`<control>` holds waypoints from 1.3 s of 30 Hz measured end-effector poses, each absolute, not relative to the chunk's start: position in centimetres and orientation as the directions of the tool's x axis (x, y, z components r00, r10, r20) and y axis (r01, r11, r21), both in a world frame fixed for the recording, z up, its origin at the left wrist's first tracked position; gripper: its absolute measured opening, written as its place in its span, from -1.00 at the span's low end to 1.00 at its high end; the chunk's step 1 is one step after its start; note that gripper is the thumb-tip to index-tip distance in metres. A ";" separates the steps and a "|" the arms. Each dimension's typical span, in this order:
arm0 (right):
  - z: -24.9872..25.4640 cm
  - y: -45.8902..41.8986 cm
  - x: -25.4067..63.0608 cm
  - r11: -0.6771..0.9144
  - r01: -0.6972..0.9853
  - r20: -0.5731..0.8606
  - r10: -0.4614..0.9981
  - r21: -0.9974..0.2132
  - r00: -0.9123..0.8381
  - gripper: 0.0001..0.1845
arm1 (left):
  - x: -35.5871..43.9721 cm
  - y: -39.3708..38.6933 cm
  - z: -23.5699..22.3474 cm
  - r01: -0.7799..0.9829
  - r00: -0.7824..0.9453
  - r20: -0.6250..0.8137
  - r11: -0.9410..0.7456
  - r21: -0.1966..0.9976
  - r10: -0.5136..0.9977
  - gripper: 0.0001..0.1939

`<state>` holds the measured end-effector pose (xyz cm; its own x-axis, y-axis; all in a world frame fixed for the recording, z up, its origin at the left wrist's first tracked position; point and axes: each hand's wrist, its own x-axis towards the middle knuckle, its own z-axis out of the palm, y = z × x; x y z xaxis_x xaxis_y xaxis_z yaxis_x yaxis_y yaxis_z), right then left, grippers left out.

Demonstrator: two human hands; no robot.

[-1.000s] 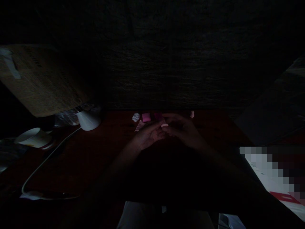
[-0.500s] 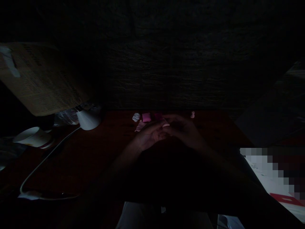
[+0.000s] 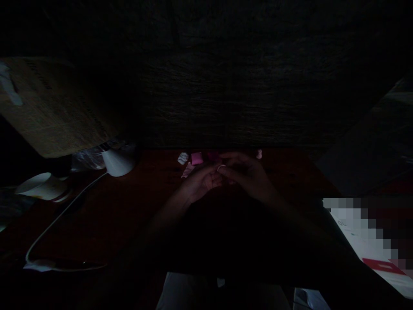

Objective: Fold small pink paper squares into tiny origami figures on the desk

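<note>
The scene is very dark. My left hand (image 3: 200,183) and my right hand (image 3: 248,174) meet over a dark red table (image 3: 129,206), fingers curled together. Between their fingertips sits a small pale pink piece (image 3: 221,168), pinched by both hands. Just behind the hands lie a bright pink block (image 3: 196,158), a darker magenta block (image 3: 212,156), a white lump (image 3: 183,158) and a pale pink scrap (image 3: 187,171). A small pink bit (image 3: 258,153) rests farther right.
A white cone-shaped object (image 3: 118,162) with a white cable (image 3: 58,219) stands at the left. A white cup (image 3: 43,187) and a cardboard box (image 3: 48,107) are beyond it. A dark wall rises behind the table. White paper (image 3: 368,245) lies at the right.
The hands have drawn slightly closer together and the pale pink piece has shifted a little up and left between the fingertips. The view has dipped slightly.
</note>
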<state>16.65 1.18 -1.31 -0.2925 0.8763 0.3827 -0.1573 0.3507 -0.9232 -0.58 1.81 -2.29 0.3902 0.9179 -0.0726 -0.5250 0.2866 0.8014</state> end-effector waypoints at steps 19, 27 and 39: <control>-2.2 1.7 16.1 0.013 -0.348 0.113 0.956 -0.937 -0.270 -0.52 | -0.3 1.8 -2.6 -0.482 0.417 -0.025 0.244 0.842 0.909 -0.72; -2.0 1.7 16.4 -0.078 -0.402 0.066 0.941 -0.912 -0.331 -0.57 | -0.6 2.0 -2.7 -0.489 0.378 -0.012 0.211 0.847 0.926 -0.73; -1.9 1.6 16.0 -0.243 -0.474 -0.019 0.903 -0.846 -0.430 -0.56 | -0.2 1.8 -2.3 -0.461 0.261 0.088 0.044 0.886 0.961 -0.77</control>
<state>15.97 1.56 -1.89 -0.4298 0.9027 -0.0188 -0.4740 -0.2433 -0.8463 -0.22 1.78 -2.31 0.2608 0.9614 0.0878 -0.4612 0.0442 0.8862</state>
